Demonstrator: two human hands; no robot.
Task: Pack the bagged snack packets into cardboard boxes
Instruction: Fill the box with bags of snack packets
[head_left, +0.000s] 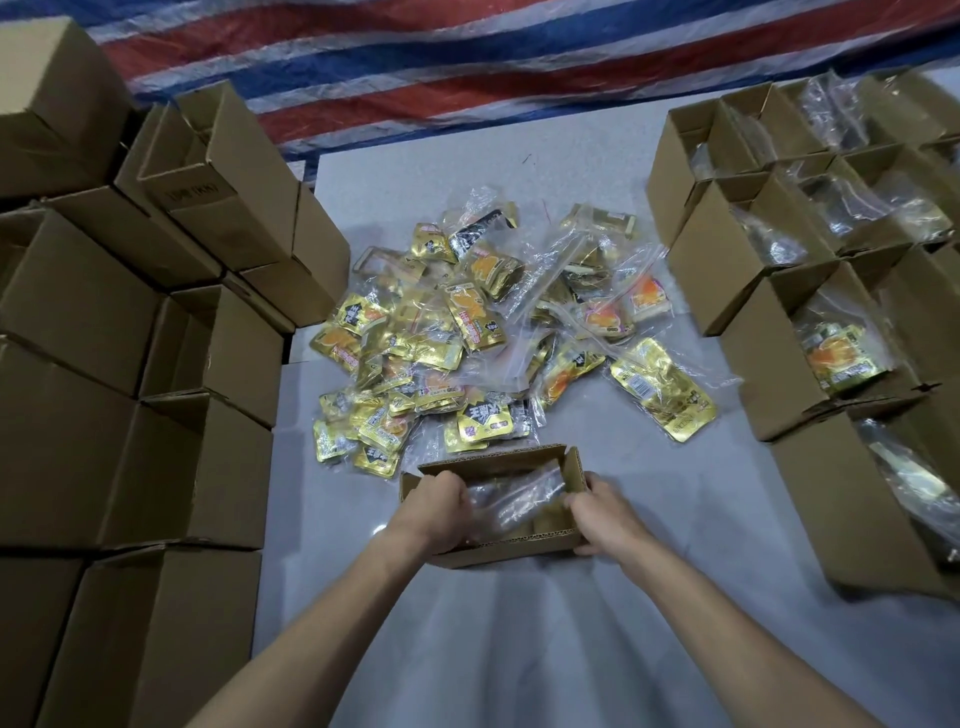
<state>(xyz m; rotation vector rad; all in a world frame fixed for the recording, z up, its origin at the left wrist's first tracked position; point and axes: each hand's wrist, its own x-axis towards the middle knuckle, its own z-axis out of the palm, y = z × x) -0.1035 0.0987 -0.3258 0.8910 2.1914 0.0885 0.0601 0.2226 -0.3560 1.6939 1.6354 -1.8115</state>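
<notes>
My left hand (441, 512) and right hand (602, 519) clamp curled fingers over the two short ends of one open cardboard box (498, 460), which holds one clear bag of packets (522, 491). Just beyond it lies one heap of bagged snack packets (467, 332), too many to count.

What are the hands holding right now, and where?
The open cardboard box: the left hand grips its left end, the right hand its right end.

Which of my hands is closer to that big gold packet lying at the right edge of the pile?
Right. Your right hand grips the right end of the small box, below and slightly left of the gold packet; your left hand grips its left end, farther away.
</notes>
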